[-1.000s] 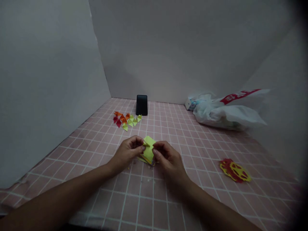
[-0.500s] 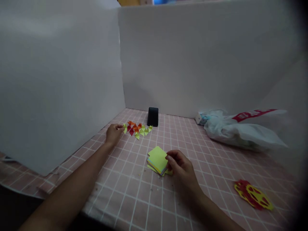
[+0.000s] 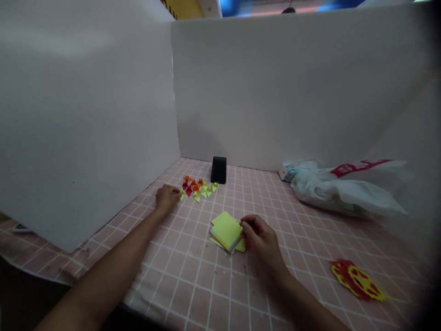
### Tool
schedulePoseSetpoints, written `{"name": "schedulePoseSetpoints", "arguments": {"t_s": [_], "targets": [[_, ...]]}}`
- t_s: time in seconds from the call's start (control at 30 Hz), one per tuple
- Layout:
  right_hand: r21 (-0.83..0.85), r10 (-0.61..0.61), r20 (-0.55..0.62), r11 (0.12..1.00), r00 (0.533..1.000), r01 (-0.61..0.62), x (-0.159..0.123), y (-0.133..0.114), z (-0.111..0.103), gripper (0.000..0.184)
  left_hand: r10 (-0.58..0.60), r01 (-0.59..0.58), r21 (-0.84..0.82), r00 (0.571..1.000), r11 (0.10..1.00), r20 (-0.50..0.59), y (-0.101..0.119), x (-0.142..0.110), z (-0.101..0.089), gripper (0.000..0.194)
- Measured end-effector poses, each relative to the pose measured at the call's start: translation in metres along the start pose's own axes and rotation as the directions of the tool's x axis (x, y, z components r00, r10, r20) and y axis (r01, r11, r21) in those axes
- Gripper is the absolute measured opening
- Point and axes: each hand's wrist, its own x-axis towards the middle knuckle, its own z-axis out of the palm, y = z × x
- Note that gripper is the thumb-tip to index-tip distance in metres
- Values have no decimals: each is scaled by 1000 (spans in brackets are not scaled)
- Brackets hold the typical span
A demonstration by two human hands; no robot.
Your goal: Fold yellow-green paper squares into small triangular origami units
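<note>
My left hand (image 3: 167,198) reaches to the far left, its fingertips pinched on a small yellow folded-paper piece (image 3: 182,195) low over the tabletop. Just right of it lies a group of similar folded-paper pieces, with a red one (image 3: 188,191), an orange one (image 3: 195,185) and several yellow ones (image 3: 204,190). Nearer to me, a stack of square paper sheets (image 3: 225,230) lies with a yellow sheet on top. At its right corner is my right hand (image 3: 262,239), thumb and fingers drawn together; what is between them, if anything, is hidden. Something red shows beneath these fingers.
A black phone (image 3: 218,170) stands tilted near the back wall. On the right lies a white plastic bag (image 3: 337,193) beside a small box (image 3: 284,172). Red and yellow cut-out shapes (image 3: 358,279) lie at the front right. White panels (image 3: 275,92) enclose the pink checked tabletop.
My left hand has carried the yellow folded piece from the stack to the far-left group and lowered it there. My right hand has stayed by the stack. The camera view has tilted up.
</note>
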Motion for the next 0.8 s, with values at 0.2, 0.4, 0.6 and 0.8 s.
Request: {"name": "schedulePoseSetpoints", "arguments": {"t_s": [0.2,0.4,0.6,0.8], "targets": [[-333,-136,118,928,984,168,5,3,-3,20,51,-81,-125,973,989,-226,1,4,-6,22],[-606,9,319,771,948,197,0,9,9,72,55,-145,-239,936,960,-348,7,-5,-7,24],[-633,62,339,753,939,179,-1,4,10,69,169,-219,-352,971,910,-168,44,-34,1,25],[-602,32,362,772,932,207,-3,5,9,66,303,-174,-398,908,901,289,78,-52,14,21]]}}
